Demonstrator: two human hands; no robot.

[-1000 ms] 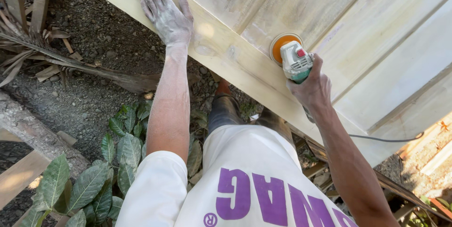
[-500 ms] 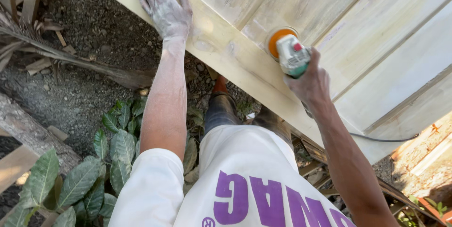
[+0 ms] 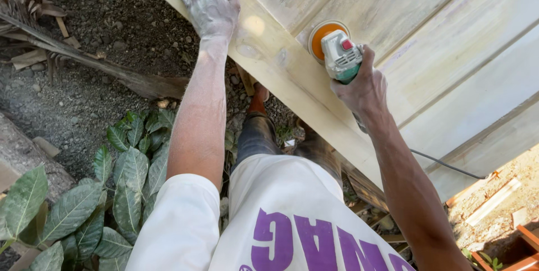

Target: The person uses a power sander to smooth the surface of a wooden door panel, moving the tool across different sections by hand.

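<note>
Sander (image 3: 336, 52) on pale wooden door (image 3: 449, 52)
Right hand (image 3: 364, 88) grip clenched around sander; left hand (image 3: 206, 2), at ten o'clock, released, flat on door

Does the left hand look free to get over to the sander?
Probably yes. The left hand lies flat on the door, with bare wood between it and the sander, held by the right hand.
</note>
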